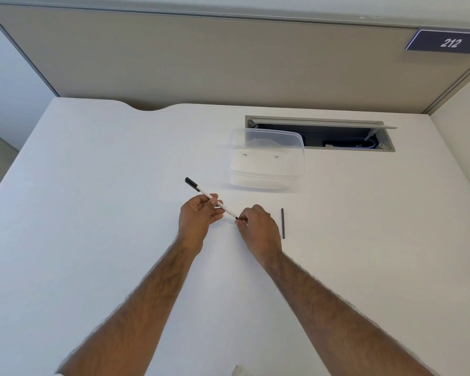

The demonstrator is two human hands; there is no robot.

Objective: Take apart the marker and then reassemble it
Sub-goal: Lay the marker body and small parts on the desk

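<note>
A slim white marker (205, 194) with a black cap at its far left end slants over the white desk. My left hand (198, 217) grips the marker's barrel around its middle. My right hand (257, 227) pinches the small black piece at the marker's near right end with its fingertips. That end piece is mostly hidden by my fingers. A thin dark rod (283, 223), a loose part of the marker, lies flat on the desk just to the right of my right hand.
A clear plastic container (266, 161) stands on the desk (92, 213) beyond my hands. Behind it an open cable hatch (337, 135) is cut into the desk. A beige partition (201, 58) with a "212" sign closes the far side.
</note>
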